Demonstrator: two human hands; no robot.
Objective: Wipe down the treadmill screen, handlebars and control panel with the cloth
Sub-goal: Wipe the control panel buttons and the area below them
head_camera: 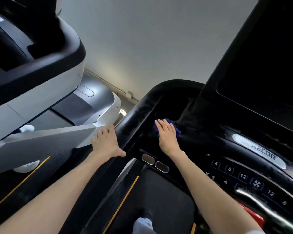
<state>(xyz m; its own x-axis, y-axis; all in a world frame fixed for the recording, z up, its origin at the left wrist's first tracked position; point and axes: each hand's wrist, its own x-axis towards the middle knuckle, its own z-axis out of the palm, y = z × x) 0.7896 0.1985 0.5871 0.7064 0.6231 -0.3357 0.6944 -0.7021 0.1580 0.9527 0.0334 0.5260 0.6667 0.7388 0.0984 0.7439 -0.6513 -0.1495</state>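
A black treadmill fills the right half of the head view. Its dark screen [260,68] stands at the upper right, and the control panel [243,176] with numbered keys lies at the lower right. My right hand [167,134] presses flat on a blue cloth [177,130] on the black console surface left of the screen; most of the cloth is hidden under my palm. My left hand [107,142] rests on the left handlebar [135,115], fingers draped over its outer side, thumb toward me.
A second treadmill [41,78], white and black, stands close on the left, its grey side rail [46,141] reaching almost to my left hand. Two oval metal sensor pads [155,162] sit below my right wrist. A red stop part [254,215] shows at the lower right. A grey wall is behind.
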